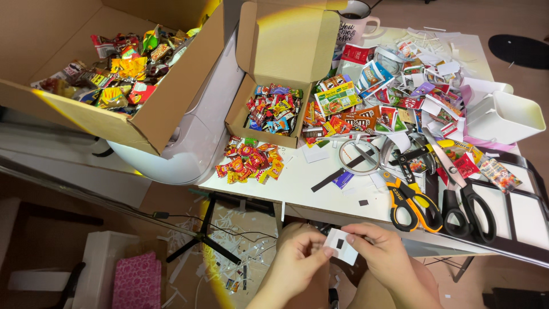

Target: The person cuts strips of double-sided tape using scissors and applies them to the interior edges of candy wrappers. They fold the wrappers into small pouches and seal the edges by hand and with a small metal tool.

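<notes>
Both of my hands hold one small white paper piece [341, 246] with a black square in its middle, below the table's front edge. My left hand [298, 254] pinches its left side, my right hand [382, 252] pinches its right side. On the white table [297, 183] just beyond lie yellow-and-black scissors [410, 199] and black-handled scissors [466, 200], a clear tape ring [358, 155], a black strip [329, 179] and a small black square [363, 202].
A small open cardboard box [274, 74] holds tiny snack packets; more lie in a pile [250, 160] before it. A large carton [103, 68] of packets stands at left. Paper scraps, a mug [355, 23] and a white bin [509, 114] crowd the right. Scraps litter the floor.
</notes>
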